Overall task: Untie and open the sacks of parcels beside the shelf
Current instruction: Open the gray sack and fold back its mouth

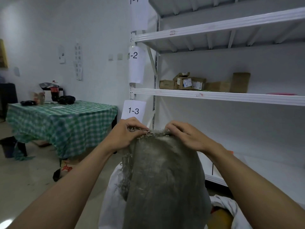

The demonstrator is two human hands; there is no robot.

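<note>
so the tall woven sack (161, 179) is a dull grey-green with pale straw-coloured fraying along the top edge. white plastic sack (110, 195) right behind it. the metal shelf unit (214, 96) is all white, holding brown cardboard parcels (189, 82) with white labels. the table's cloth (62, 121) is a green and white check, black stuff sitting on top, and the paper tag reading 1-3 (133, 110) is white with black print
</note>
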